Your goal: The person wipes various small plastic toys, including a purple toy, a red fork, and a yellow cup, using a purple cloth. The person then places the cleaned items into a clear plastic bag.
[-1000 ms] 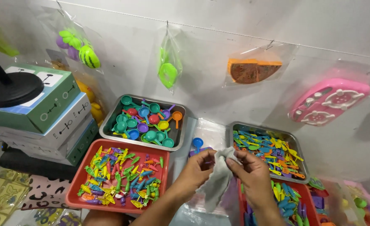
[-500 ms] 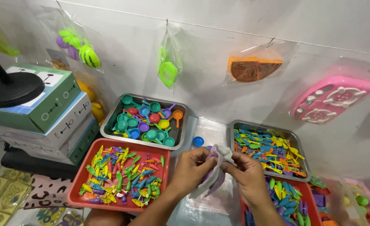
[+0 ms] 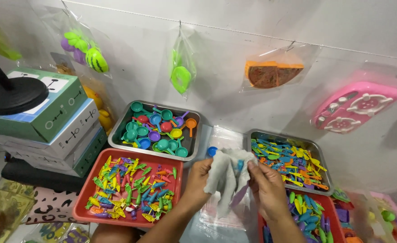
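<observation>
Head view: I see my left hand (image 3: 201, 175) and right hand (image 3: 267, 185) both pinching the mouth of a clear plastic bag (image 3: 227, 177), held up between the red tray (image 3: 84, 204) and the steel tray (image 3: 317, 148). I judge this the bag-opening step; next needs a free hand.

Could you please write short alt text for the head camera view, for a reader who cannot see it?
Two bare hands, left hand and right hand, hold a clear plastic bag of small toys above a table. Around them sit a red tray of toy vegetables and a metal tray of toy pans.
</observation>
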